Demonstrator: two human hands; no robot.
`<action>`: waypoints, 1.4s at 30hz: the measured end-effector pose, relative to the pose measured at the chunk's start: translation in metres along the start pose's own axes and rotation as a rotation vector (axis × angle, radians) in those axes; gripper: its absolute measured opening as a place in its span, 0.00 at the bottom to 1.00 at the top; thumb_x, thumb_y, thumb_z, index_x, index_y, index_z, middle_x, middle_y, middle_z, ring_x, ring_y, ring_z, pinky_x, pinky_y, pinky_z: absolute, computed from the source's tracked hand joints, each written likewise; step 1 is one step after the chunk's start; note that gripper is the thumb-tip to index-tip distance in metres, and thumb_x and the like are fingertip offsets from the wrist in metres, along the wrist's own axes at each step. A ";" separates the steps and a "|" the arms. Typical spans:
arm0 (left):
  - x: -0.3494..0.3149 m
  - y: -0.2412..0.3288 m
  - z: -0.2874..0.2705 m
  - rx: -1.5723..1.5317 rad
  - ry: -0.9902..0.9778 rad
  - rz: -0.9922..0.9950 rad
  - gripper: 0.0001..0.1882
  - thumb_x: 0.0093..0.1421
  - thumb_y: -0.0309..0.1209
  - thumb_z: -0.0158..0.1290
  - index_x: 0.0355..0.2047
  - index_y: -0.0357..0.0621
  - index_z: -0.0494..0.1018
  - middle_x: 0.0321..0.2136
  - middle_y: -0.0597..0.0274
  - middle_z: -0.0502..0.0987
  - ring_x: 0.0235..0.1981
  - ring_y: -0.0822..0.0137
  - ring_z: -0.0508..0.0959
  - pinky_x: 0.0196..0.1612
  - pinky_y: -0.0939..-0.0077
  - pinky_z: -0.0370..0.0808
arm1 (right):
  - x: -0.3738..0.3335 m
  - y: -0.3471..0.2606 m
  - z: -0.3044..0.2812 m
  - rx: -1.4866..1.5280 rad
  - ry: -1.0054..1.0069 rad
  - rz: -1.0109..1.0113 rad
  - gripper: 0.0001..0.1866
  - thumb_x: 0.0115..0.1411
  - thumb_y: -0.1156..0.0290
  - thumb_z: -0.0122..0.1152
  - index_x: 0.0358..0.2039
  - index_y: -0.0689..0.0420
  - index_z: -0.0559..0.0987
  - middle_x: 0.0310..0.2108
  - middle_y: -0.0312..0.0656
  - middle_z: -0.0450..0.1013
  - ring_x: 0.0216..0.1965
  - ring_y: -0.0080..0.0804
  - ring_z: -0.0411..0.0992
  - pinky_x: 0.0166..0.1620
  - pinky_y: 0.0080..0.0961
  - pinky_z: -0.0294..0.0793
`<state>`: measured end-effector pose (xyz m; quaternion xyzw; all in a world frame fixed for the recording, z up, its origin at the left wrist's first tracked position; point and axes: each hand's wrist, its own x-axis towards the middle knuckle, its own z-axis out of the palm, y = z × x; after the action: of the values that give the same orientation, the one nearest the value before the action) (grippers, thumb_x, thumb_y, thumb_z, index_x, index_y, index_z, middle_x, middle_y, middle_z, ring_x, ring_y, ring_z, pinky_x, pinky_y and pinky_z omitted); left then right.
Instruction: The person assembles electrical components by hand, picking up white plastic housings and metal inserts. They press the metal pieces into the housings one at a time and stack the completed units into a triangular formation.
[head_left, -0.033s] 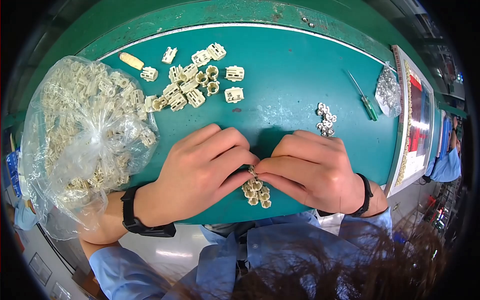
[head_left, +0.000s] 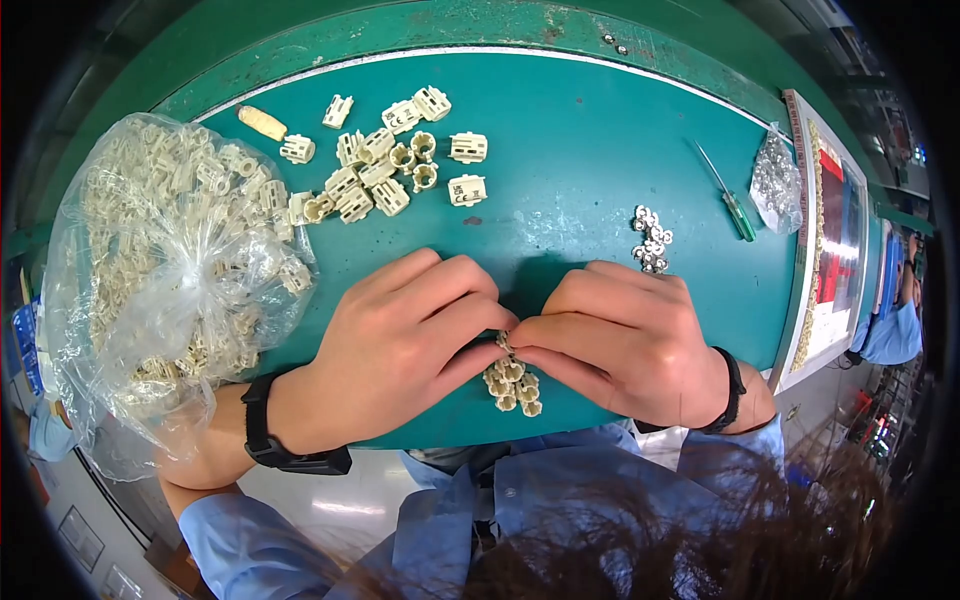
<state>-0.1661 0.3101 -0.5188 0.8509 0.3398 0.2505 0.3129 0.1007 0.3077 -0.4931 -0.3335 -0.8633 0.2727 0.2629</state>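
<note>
Head view, left hand [head_left: 400, 340]: fingertips pinching a small cream part [head_left: 504, 341], mostly hidden by them.
Right hand [head_left: 630, 345]: thumb and finger pinching the same part from its 3 o'clock side.
Cream part's place: 6 o'clock from the middle of the desk [head_left: 570, 190], just above a cluster of cream housings [head_left: 511, 370].
Handling: probably light, stiff plastic, fairly smooth; thin edges might chip.
Hold: opposite outer walls seem best, fingertips clear of any opening.
Metal pieces [head_left: 652, 240]: 3 o'clock, near the right hand.
Bagged housings [head_left: 190, 260]: 9 o'clock.
</note>
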 end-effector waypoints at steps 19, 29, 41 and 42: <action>0.016 0.003 -0.002 0.005 -0.055 0.058 0.20 0.51 0.26 0.78 0.46 0.49 0.90 0.42 0.67 0.83 0.37 0.59 0.80 0.39 0.63 0.79 | -0.009 0.030 -0.059 -0.125 0.062 0.264 0.11 0.56 0.77 0.85 0.40 0.55 0.93 0.33 0.38 0.79 0.30 0.37 0.80 0.32 0.34 0.79; 0.052 0.045 -0.012 0.302 0.045 0.116 0.25 0.57 0.20 0.71 0.56 0.51 0.90 0.48 0.68 0.85 0.42 0.59 0.81 0.45 0.62 0.81 | -0.026 0.022 -0.093 -0.177 -0.017 0.224 0.12 0.54 0.75 0.84 0.39 0.54 0.91 0.34 0.38 0.79 0.33 0.40 0.81 0.35 0.37 0.80; 0.115 0.103 -0.016 0.572 0.169 0.059 0.20 0.58 0.22 0.75 0.52 0.47 0.89 0.49 0.63 0.86 0.46 0.57 0.81 0.49 0.62 0.82 | -0.060 0.007 -0.166 -0.185 -0.056 0.148 0.09 0.58 0.69 0.82 0.37 0.52 0.89 0.35 0.36 0.79 0.38 0.40 0.82 0.38 0.41 0.82; 0.114 0.105 -0.015 0.573 0.170 0.062 0.20 0.58 0.22 0.75 0.52 0.47 0.89 0.49 0.63 0.86 0.46 0.57 0.81 0.49 0.62 0.82 | -0.061 0.008 -0.165 -0.170 -0.060 0.129 0.09 0.58 0.69 0.82 0.37 0.52 0.89 0.35 0.36 0.79 0.38 0.40 0.82 0.37 0.41 0.82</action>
<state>-0.0584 0.3392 -0.4107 0.8905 0.3953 0.2240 0.0228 0.2483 0.3179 -0.3969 -0.4012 -0.8676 0.2245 0.1896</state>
